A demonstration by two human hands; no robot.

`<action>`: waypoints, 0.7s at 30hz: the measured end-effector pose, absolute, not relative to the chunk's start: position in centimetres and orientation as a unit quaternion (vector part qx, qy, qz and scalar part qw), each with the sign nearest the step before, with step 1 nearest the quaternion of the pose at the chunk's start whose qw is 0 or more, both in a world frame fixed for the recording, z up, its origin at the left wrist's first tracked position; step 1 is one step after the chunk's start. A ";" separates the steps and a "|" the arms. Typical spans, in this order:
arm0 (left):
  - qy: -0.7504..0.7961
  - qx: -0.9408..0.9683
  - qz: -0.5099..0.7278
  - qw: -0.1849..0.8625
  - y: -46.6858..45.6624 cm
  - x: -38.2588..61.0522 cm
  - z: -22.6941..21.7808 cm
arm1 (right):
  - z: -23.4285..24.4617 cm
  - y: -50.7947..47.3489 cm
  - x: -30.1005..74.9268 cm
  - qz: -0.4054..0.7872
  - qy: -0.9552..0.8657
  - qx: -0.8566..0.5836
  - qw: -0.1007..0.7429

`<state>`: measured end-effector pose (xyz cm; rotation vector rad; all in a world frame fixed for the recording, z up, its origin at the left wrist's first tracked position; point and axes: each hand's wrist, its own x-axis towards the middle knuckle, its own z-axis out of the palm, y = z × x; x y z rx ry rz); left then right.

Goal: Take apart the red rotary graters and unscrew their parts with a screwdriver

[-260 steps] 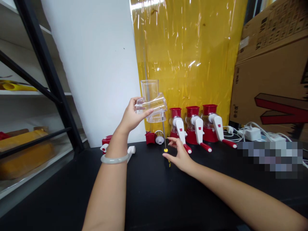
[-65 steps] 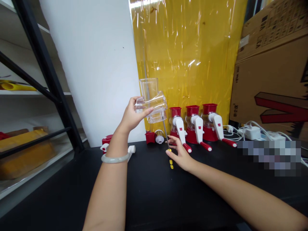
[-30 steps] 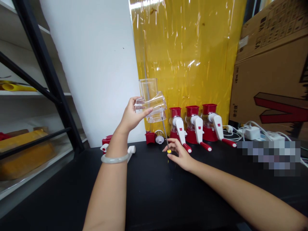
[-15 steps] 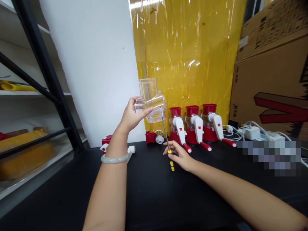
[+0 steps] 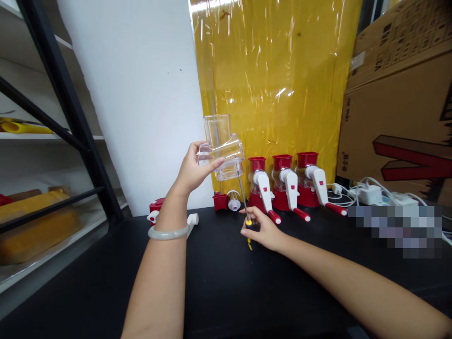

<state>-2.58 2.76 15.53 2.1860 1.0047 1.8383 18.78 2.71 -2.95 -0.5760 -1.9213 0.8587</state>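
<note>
My left hand (image 5: 197, 167) grips a clear plastic grater body (image 5: 226, 148), holding it up above the table with its square chute pointing upward. From below, the long shaft of a screwdriver (image 5: 243, 194) reaches to the underside of that clear body. The fingers of my right hand (image 5: 261, 228) are closed around the screwdriver's black and yellow handle. Where the tip meets the plastic is too small to make out. Behind the screwdriver, a red pusher (image 5: 221, 201) and a metal grater drum (image 5: 233, 201) lie on the black table (image 5: 219, 282).
Three red and white crank graters (image 5: 285, 183) stand in a row at the back right. White chargers and cables (image 5: 370, 194) lie beside a large cardboard box (image 5: 391, 108). A red base (image 5: 157, 205) is partly behind my left arm. Metal shelving (image 5: 56, 94) borders the left.
The screwdriver handle has turned, and my right fingers have shifted around it. The clear grater body and my left hand stay nearly in place.
</note>
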 end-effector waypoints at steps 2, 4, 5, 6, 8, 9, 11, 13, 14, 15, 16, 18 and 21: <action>0.329 0.722 0.606 0.053 2.8 -2.6 15.5 | -3.0 2.7 18.9 0.358 -0.782 -0.229 0.456; 0.328 0.722 0.606 0.053 2.9 -2.7 15.5 | -3.1 2.8 18.8 0.349 -0.786 -0.239 0.452; 0.329 0.722 0.607 0.053 2.9 -2.7 15.5 | -3.1 2.8 18.8 0.346 -0.787 -0.245 0.448; 0.328 0.722 0.607 0.053 3.0 -2.7 15.4 | -3.2 2.8 18.8 0.345 -0.790 -0.250 0.441; 0.326 0.721 0.609 0.052 3.1 -2.6 15.4 | -3.3 2.8 18.6 0.352 -0.792 -0.256 0.427; 0.325 0.720 0.610 0.052 3.2 -2.5 15.3 | -3.3 2.7 18.6 0.357 -0.793 -0.258 0.422; 0.323 0.719 0.613 0.053 3.2 -2.4 15.3 | -3.3 2.7 18.5 0.359 -0.793 -0.259 0.418; 0.324 0.715 0.617 0.058 3.2 -2.2 15.3 | -3.3 2.6 18.5 0.358 -0.794 -0.258 0.418; 0.324 0.713 0.619 0.061 3.2 -2.1 15.3 | -3.3 2.6 18.5 0.356 -0.796 -0.255 0.418; 0.324 0.711 0.621 0.066 3.2 -2.0 15.3 | -3.3 2.5 18.5 0.353 -0.798 -0.252 0.418; 0.324 0.710 0.622 0.071 3.2 -2.0 15.3 | -3.3 2.5 18.4 0.350 -0.800 -0.250 0.419; 0.323 0.711 0.620 0.077 3.2 -1.9 15.3 | -3.3 2.5 18.4 0.347 -0.801 -0.245 0.421; 0.325 0.715 0.614 0.072 3.4 -2.0 15.1 | -3.4 2.6 18.3 0.353 -0.800 -0.240 0.421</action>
